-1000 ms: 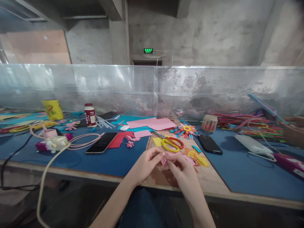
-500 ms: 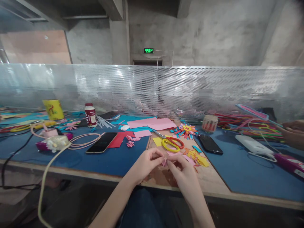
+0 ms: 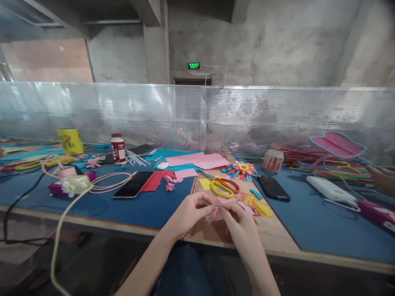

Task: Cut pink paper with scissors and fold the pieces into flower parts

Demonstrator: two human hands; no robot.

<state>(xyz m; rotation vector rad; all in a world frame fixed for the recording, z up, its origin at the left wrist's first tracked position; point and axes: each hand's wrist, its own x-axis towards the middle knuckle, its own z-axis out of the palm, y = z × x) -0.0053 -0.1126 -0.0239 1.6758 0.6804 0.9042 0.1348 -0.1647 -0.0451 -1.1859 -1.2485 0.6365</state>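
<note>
A small folded piece of pink paper [image 3: 215,212] is pinched between the fingertips of my left hand [image 3: 196,211] and my right hand [image 3: 239,220], just above the bare wooden strip of the table. Both hands are closed on it; the fingers hide part of its shape. Beyond them lie scissors [image 3: 224,187] with yellow and red handles. Yellow and orange paper scraps [image 3: 259,204] are beside my right hand. Small pink folded paper pieces [image 3: 169,183] rest beyond my left hand, near a pink paper rectangle [image 3: 186,173].
A multicoloured paper flower [image 3: 243,169] lies farther back. Phones [image 3: 132,185] [image 3: 273,188] flank the work area. A bottle [image 3: 118,149], yellow container [image 3: 70,142] and cables stand left. At right, another person's hand [image 3: 382,181] is near a pink heart-like shape [image 3: 338,144] and a white power bank [image 3: 330,190].
My fingers have shifted slightly around the pink paper, with the right fingertips a little farther right. At far right, the other person's pink shape has turned to show its broad side.
</note>
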